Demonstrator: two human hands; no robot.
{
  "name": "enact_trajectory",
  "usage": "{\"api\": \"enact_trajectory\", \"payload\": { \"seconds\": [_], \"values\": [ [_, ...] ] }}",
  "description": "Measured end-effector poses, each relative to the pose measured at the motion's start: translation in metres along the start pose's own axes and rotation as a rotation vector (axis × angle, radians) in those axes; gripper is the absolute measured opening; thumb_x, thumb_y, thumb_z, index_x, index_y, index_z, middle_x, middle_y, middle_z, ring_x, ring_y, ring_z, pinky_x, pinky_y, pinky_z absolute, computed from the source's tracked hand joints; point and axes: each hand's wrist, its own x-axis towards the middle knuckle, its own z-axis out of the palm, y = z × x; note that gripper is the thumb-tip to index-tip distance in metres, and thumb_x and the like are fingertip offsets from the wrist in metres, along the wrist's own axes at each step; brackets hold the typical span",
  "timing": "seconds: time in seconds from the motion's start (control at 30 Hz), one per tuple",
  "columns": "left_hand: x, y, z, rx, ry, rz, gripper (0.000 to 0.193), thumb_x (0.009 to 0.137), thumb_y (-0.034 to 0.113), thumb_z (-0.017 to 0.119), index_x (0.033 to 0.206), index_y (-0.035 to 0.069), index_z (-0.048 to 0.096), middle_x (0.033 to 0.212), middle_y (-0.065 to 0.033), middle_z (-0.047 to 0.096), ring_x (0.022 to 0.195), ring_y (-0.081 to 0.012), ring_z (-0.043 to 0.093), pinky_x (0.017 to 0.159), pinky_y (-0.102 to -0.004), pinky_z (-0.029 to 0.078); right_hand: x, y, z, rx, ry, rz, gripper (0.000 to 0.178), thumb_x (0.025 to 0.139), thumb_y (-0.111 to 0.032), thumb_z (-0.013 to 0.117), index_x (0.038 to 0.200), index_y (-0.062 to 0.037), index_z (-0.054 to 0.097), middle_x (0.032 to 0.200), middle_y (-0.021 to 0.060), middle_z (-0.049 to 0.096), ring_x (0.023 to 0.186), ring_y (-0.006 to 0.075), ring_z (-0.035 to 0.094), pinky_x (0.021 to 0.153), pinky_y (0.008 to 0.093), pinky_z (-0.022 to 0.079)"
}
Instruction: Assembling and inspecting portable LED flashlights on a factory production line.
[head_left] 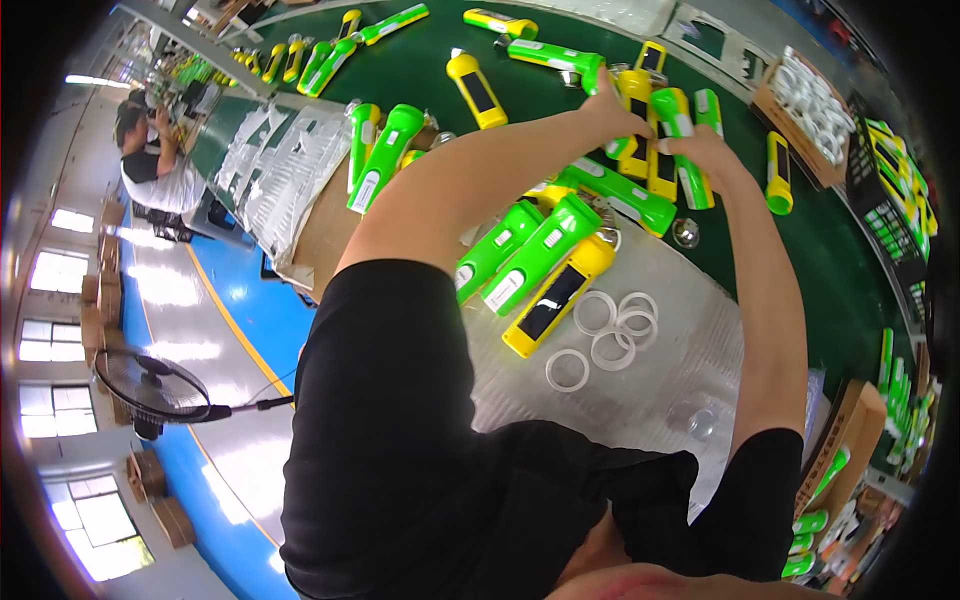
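We see L hand [607,116] & R hand [708,155] at torches [671,112], prob. arranging them; can't tell grip; next likely needs steady alignment.

Clock from view centre. Loose white rings [612,331]: 5, toward 4 o'clock. Pedestal fan [152,368]: 1, between 8 and 9. Co-worker [180,190]: 1, at 10. Flashlights [388,158]: many, overlapping, exact count unclear.

Green flashlights [692,184] and yellow flashlights [662,176] lie bunched side by side on the green table [830,320], the yellow bodies bearing long dark panels.
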Motion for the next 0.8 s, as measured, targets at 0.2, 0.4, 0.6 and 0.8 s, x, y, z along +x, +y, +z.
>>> {"api": "enact_trajectory", "payload": {
  "seconds": [0.2,0.4,0.6,0.8],
  "values": [
    [0.002,0.003,-0.007,-0.318,0.085,0.14,0.137,0.053,0.013,0.092,0.154,0.012,0.0,0.133,-0.023,0.051,0.117,-0.0332,0.055,0.093,-0.0414,0.049,-0.014,-0.004,-0.019,0.486,-0.169,-0.071,0.042,0.077,-0.015,0.075,0.114,0.0002,0.063,0.102,0.0063,0.067,0.093,0.0183,0.065,0.082,0.033,0.053],
    [-0.109,0.057,-0.123,-0.68,-0.092,0.439,0.112,0.074,0.002,0.08,0.152,0.003,-0.002,0.133,-0.0179,0.051,0.117,-0.0268,0.055,0.094,-0.0374,0.05,-0.07,-0.071,-0.008,0.913,-0.156,-0.232,0.041,0.078,-0.018,0.077,0.114,-0.0019,0.066,0.107,0.0062,0.069,0.097,0.0179,0.064,0.087,0.0359,0.052],
    [-0.183,-0.054,-0.228,-0.355,0.166,0.428,0.104,0.071,0.016,0.084,0.152,0.006,0.018,0.131,-0.0176,0.054,0.114,-0.0254,0.059,0.095,-0.0355,0.048,-0.163,-0.147,0.108,1.01,-0.258,-0.166,0.038,0.072,-0.016,0.082,0.104,-0.0002,0.067,0.097,0.0086,0.069,0.085,0.0194,0.065,0.078,0.0349,0.052],
    [-0.218,-0.182,-0.267,-0.209,0.362,0.163,0.111,0.067,0.011,0.085,0.153,0.011,0.017,0.142,-0.0177,0.044,0.128,-0.0277,0.046,0.105,-0.038,0.038,-0.152,-0.155,0.216,0.833,-0.127,0.015,0.037,0.072,-0.016,0.077,0.102,0.0006,0.062,0.095,0.0129,0.066,0.084,0.0236,0.064,0.072,0.0366,0.051]
  ]
}}
